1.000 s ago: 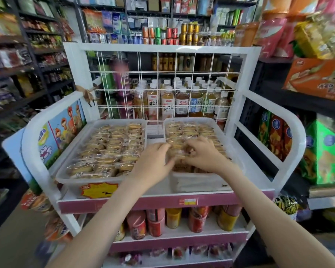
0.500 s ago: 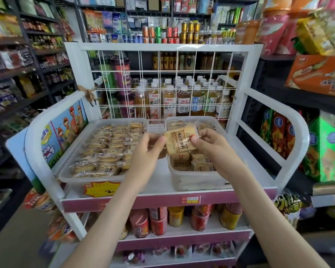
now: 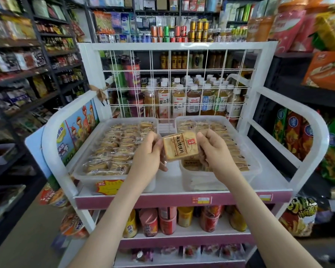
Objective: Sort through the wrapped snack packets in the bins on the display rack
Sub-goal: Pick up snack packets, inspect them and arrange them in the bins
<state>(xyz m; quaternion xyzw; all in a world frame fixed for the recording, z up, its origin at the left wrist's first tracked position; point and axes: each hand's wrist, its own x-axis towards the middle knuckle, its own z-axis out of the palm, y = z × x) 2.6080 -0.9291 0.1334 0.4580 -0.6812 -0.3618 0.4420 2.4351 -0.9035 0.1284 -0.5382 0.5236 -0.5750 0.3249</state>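
Tan packet (image 3: 180, 146), red-and-brown print; white rack (image 3: 182, 45), pink edging.

Brightly, evenly lit from overhead. Soft shadow beneath the top tier of the display rack (image 3: 177, 44), dimmer toward lower left. Sharp in the middle, down to the print on the packet (image 3: 180, 146). Smeared at the edges, worst on the snack bags (image 3: 298, 29) upper right and the shelves (image 3: 17, 74) far left. Bowed by wide-angle distortion along the rack's side rails.
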